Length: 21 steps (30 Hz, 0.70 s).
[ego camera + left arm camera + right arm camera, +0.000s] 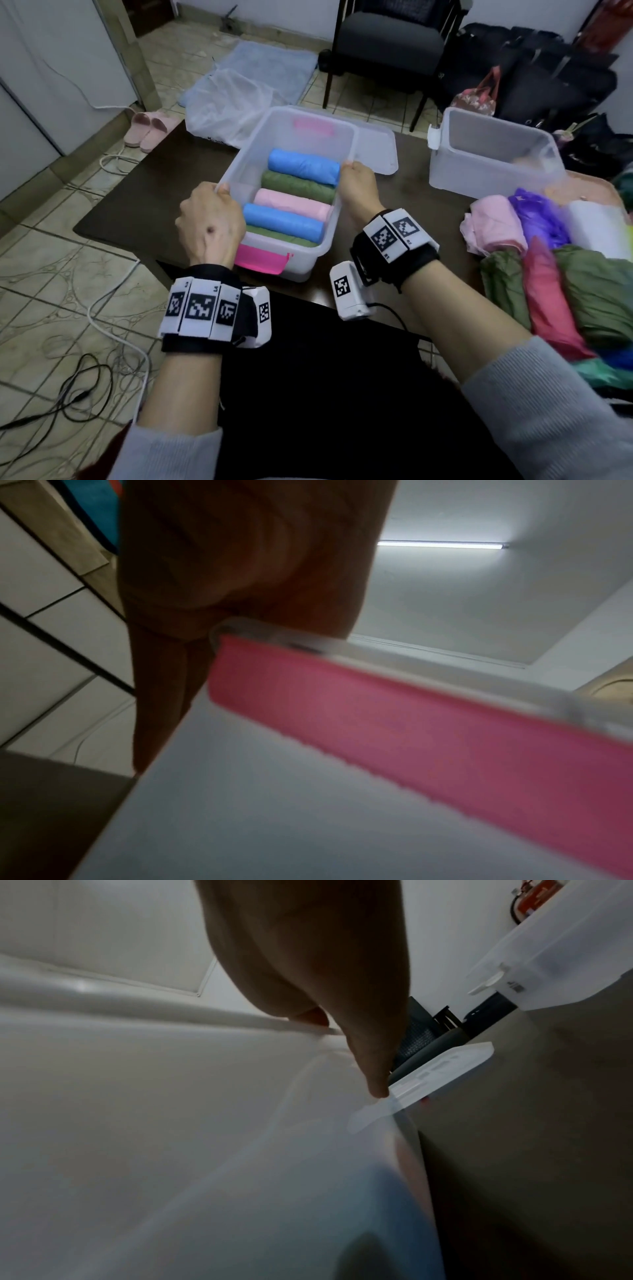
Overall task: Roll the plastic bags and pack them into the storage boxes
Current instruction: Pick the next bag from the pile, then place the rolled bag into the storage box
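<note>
Translucent plastic forms the nearer storage box (236, 161), which sits on the dark counter (144, 212) with its long axis running away from the person and tilted a little to the right. At its left long wall the left hand (209, 222) grips the rim, fingers (222, 189) curled over the edge; the left wrist view shows the same rim and a pink label (411, 737) on the near end wall. Inside lie five rolled bags (291, 202), side by side in a row from near end to far, each with its long axis across the box: green, blue, pink, green, blue. At the right long wall the right hand (356, 192) holds the rim, fingers bent over it and the thumb down the outer wall in the right wrist view. A clear lid (376, 144) lies just beyond that hand, beside the box. Further right stands a second storage box (493, 154), well apart from the first. Nearest the right edge, loose bags (555, 274) in pink, purple, green and red are heaped on the counter.
</note>
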### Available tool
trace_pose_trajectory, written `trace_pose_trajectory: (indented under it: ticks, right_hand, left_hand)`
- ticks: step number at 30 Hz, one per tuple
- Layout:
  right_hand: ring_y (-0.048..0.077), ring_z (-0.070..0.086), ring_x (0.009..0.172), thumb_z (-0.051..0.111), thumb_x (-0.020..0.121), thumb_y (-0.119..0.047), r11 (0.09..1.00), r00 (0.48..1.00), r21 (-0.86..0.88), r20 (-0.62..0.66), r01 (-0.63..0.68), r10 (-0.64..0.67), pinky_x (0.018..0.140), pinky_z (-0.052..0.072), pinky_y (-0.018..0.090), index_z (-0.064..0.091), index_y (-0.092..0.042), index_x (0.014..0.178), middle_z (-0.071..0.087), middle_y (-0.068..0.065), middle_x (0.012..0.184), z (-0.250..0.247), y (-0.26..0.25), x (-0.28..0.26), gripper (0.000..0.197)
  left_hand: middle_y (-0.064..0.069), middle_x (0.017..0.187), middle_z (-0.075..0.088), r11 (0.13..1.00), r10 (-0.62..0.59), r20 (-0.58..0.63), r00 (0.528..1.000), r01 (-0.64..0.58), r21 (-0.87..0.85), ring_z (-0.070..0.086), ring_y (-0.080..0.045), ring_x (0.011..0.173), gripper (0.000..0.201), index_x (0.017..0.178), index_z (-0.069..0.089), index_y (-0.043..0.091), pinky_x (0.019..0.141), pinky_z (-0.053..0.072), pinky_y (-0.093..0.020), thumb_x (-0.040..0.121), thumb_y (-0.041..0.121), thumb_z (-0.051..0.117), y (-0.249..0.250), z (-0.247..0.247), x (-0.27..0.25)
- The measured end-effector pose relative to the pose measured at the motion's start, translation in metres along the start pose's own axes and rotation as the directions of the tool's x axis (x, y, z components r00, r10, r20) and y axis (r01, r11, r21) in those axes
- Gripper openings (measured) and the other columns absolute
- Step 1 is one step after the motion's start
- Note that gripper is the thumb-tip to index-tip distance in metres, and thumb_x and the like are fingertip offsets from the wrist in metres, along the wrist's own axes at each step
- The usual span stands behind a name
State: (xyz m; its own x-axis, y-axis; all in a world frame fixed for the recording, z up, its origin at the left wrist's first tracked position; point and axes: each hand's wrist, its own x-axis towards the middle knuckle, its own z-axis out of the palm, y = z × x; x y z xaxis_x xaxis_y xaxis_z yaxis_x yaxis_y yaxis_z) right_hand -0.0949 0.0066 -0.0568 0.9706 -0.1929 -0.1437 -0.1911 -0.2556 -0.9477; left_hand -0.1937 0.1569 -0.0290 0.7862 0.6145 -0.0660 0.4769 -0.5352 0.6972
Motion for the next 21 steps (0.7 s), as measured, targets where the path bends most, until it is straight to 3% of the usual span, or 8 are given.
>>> trace_pose_trajectory:
  ticks: [4,6,8,10,12,16,18,21]
  right_hand:
    - [0.017,0.055,0.094,0.035,0.100,-0.028,0.998,0.996,0.058,0.091,0.004,-0.009,0.085,0.042,0.030,0.062,-0.003,0.103,0.061,0.004,0.102,-0.025,0.006,0.001,0.036]
    - [0.017,0.052,0.082,0.036,0.099,-0.025,0.994,0.999,-0.108,0.029,0.029,-0.026,0.077,0.039,0.030,0.056,-0.009,0.092,0.056,0.002,0.085,-0.050,0.011,0.005,0.027]
    - [0.020,0.054,0.098,0.037,0.098,-0.023,0.958,0.997,-0.288,-0.068,0.009,-0.029,0.088,0.039,0.030,0.057,-0.010,0.105,0.058,0.008,0.104,-0.082,0.020,0.014,0.025]
    - [0.030,0.042,0.125,0.041,0.096,-0.023,0.878,0.986,-0.472,-0.165,-0.077,-0.002,0.104,0.032,0.036,0.047,-0.008,0.129,0.046,0.016,0.134,-0.114,0.030,0.023,0.037]
    - [0.035,0.031,0.132,0.044,0.092,-0.017,0.771,0.966,-0.613,-0.260,-0.171,0.008,0.108,0.026,0.039,0.043,-0.008,0.133,0.036,0.019,0.141,-0.145,0.036,0.027,0.042]
    - [0.035,0.027,0.134,0.047,0.093,-0.019,0.577,0.882,-0.688,-0.451,-0.440,0.136,0.109,0.023,0.038,0.041,0.001,0.134,0.033,0.022,0.144,-0.194,0.043,0.028,0.045]
    - [0.032,0.041,0.125,0.048,0.093,-0.024,0.595,0.872,-0.656,-0.456,-0.465,0.179,0.109,0.029,0.039,0.048,-0.004,0.127,0.045,0.018,0.134,-0.201,0.052,0.030,0.039]
    - [0.025,0.059,0.099,0.044,0.093,-0.019,0.517,0.937,-0.784,-0.251,-0.344,0.243,0.095,0.047,0.040,0.057,-0.011,0.114,0.059,0.011,0.104,-0.209,0.076,0.047,0.026]
  left_hand:
    - [-0.015,0.142,0.039,0.968,0.245,-0.144,0.959,-0.250,-0.022,0.035,-0.032,0.132,0.047,0.138,0.036,0.006,0.107,0.028,-0.043,0.094,0.019,0.046,0.012,-0.001,-0.008]
    - [-0.012,0.141,0.040,0.879,0.430,-0.269,0.862,-0.467,-0.093,0.037,-0.025,0.131,0.047,0.137,0.038,0.004,0.107,0.027,-0.031,0.092,0.016,0.047,0.032,-0.001,-0.023]
    - [-0.008,0.134,0.048,0.792,0.535,-0.249,0.807,-0.582,-0.185,0.044,-0.018,0.123,0.039,0.132,0.045,0.007,0.098,0.027,-0.014,0.093,0.014,0.047,0.052,0.010,-0.047]
    - [-0.008,0.125,0.055,0.689,0.663,-0.130,0.737,-0.669,-0.280,0.049,-0.017,0.117,0.033,0.124,0.053,0.007,0.093,0.027,-0.008,0.092,0.015,0.050,0.065,0.034,-0.075]
    - [-0.010,0.132,0.051,0.645,0.751,0.094,0.654,-0.695,-0.319,0.045,-0.021,0.125,0.038,0.128,0.050,0.006,0.104,0.026,-0.017,0.093,0.021,0.050,0.065,0.069,-0.100]
    - [-0.015,0.156,0.008,0.755,0.567,0.571,0.594,-0.652,-0.072,0.007,-0.029,0.145,0.073,0.151,0.004,0.016,0.117,0.009,-0.041,0.095,0.040,0.045,0.043,0.131,-0.117]
    - [-0.015,0.157,-0.004,0.742,0.509,0.628,0.588,-0.670,0.025,-0.005,-0.032,0.145,0.076,0.150,-0.004,0.022,0.116,0.001,-0.045,0.096,0.044,0.042,0.033,0.150,-0.113]
    - [-0.011,0.158,-0.010,0.678,0.488,0.654,0.578,-0.723,0.132,-0.012,-0.030,0.145,0.071,0.151,0.001,0.024,0.115,-0.005,-0.046,0.096,0.050,0.037,0.020,0.168,-0.104]
